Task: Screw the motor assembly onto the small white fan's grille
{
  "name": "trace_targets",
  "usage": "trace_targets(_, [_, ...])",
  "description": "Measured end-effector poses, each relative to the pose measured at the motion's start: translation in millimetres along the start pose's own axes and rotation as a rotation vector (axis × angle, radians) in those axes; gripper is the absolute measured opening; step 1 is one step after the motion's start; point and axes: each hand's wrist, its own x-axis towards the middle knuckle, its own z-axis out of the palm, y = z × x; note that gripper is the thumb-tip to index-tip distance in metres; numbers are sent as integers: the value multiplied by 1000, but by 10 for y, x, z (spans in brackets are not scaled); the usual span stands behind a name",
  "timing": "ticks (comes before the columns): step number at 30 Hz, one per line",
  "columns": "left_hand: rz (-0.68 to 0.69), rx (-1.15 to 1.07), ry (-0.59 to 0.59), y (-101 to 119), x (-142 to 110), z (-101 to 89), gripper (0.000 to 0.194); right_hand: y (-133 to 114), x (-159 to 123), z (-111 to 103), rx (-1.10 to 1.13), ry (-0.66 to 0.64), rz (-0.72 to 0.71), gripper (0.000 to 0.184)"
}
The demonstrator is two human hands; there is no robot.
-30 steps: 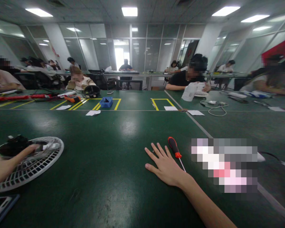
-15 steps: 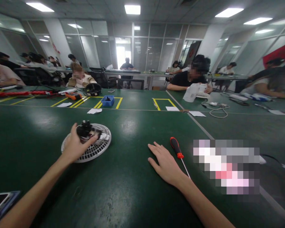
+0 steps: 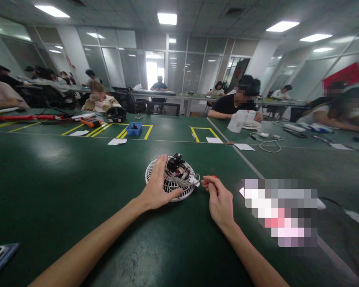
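A white round fan grille (image 3: 179, 192) lies on the green table, with a black motor and loose wires (image 3: 179, 169) on top of it. My left hand (image 3: 157, 187) rests on the grille's left side, fingers over the rim and thumb along its front edge, holding it. My right hand (image 3: 219, 199) is just right of the grille, with its fingers curled down over a red-handled screwdriver (image 3: 213, 176). Only a sliver of the red handle shows behind the fingers. The fingertips are close to the white wire end (image 3: 195, 181) that hangs off the grille.
A phone (image 3: 0, 257) lies at the bottom left corner. A blurred patch covers the table right of my right hand. Farther off are a blue bin (image 3: 134, 128), paper slips (image 3: 116, 141), yellow floor-tape boxes, a white cable (image 3: 269, 142) and several seated people.
My left hand has dragged the grille with the motor from the far left to the middle of the table. My right hand has lifted from lying flat and curled over the screwdriver.
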Motion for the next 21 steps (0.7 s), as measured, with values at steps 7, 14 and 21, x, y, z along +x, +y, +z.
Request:
trace_targets(7, [312,117,146,127,-261,77,102,-88,-68,15,105,84,-93,23])
trace_targets(14, [501,194,268,212,-273,122,93,-131,-177,73,-3,-48,-367,32])
trace_targets(21, [560,261,255,253,-283,144,50,-215,-264,146,-102,-223,-471,48])
